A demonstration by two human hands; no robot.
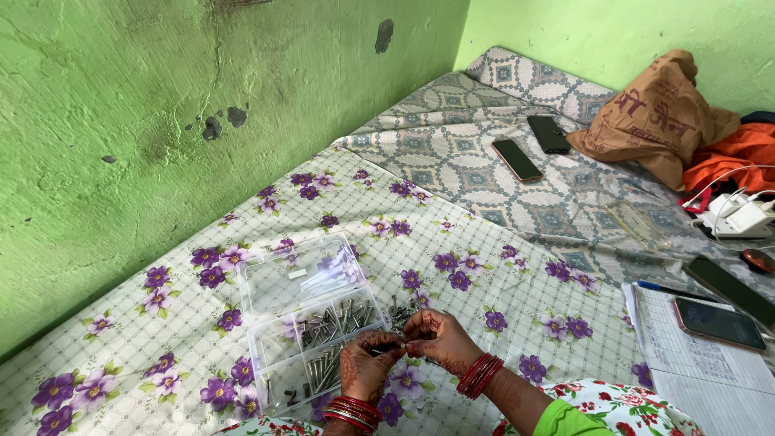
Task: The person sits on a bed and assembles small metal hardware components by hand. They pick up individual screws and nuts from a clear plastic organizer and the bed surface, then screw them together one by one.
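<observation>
Head view | left hand (pixel 365 365), right hand (pixel 440 339): fingers pinch small metal part (pixel 401 347) between them | beside clear box (pixel 311 323)

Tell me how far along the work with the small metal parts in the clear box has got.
Done: the clear plastic box lies open on the flowered sheet, with many small metal pins in its compartments. In hand: the left hand and right hand meet, pinching one small metal piece between the fingertips. Left: a few loose pieces lie on the sheet beside the box; I cannot count them.
</observation>
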